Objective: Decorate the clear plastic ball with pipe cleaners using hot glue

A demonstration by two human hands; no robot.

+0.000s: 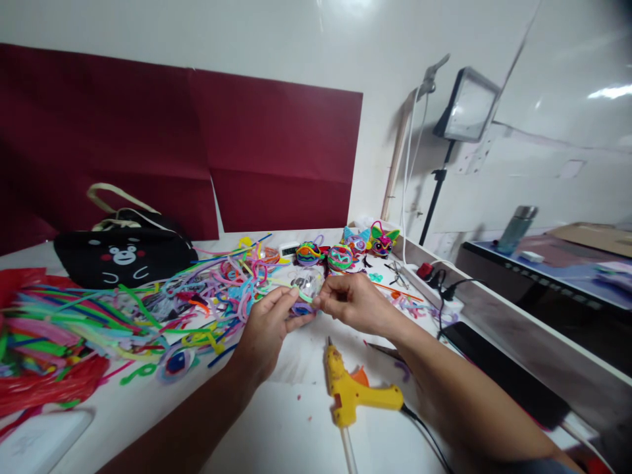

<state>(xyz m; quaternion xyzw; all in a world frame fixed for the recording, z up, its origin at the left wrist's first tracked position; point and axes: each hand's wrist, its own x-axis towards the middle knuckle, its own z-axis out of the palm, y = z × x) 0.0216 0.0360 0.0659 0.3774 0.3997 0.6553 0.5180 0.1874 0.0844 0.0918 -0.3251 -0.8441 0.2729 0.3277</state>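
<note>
My left hand [269, 326] is closed around a clear round plastic ball [309, 282] with some purple on its underside, held just above the table. Along its near side runs a pale green pipe cleaner [305, 297]. The fingertips of my right hand [348, 303] are pinched at the right end of that strip, against the ball. Part of the ball is hidden by my fingers. Below the hands lies a yellow hot glue gun [358, 394], its nozzle pointing away from me and a glue stick out of its back.
Loose pipe cleaners [197, 309] cover the left of the table, beside a red plastic bag [89, 382] and a black bag [123, 257]. Several decorated balls [340, 258] stand behind the hands. A power strip [447, 299], a black phone [503, 375] and scissors [399, 273] lie to the right.
</note>
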